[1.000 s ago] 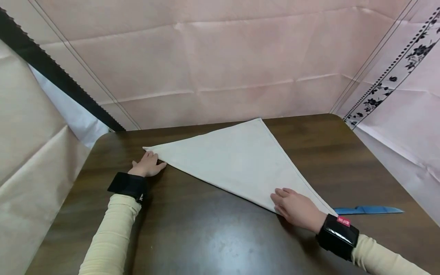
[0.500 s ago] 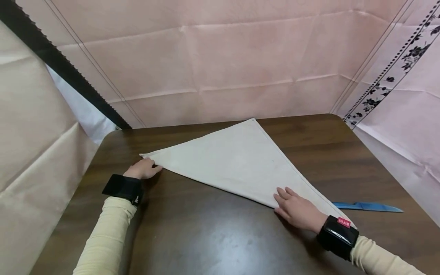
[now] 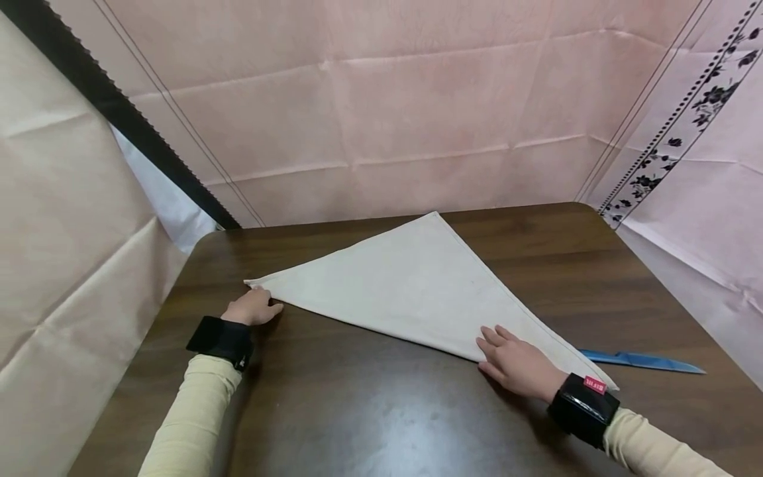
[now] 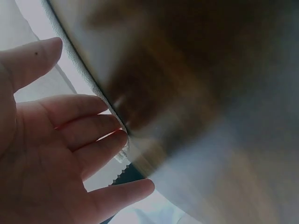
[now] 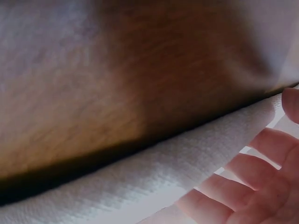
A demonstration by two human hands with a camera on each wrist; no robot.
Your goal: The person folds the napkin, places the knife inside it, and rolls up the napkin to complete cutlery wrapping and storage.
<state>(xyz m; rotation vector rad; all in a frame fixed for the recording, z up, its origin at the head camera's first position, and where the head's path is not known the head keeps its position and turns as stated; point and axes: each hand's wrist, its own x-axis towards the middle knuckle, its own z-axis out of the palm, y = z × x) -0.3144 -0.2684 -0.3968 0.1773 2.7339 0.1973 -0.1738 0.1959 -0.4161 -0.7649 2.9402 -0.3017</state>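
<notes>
My white cloth (image 3: pixel 393 285) lies folded to a triangle on the table (image 3: pixel 334 404), and I judge I'm setting its near edge straight. My left hand (image 3: pixel 250 307), fingers extended, touches its left corner; my right hand (image 3: pixel 517 366) rests near its right corner, fingers uncurled. Next probably calls for light, even pressure. A blue knife (image 3: pixel 650 361) sits right of the cloth, its inner end hidden there; I can't see the cloth's underside, and the wrist views blur the table
</notes>
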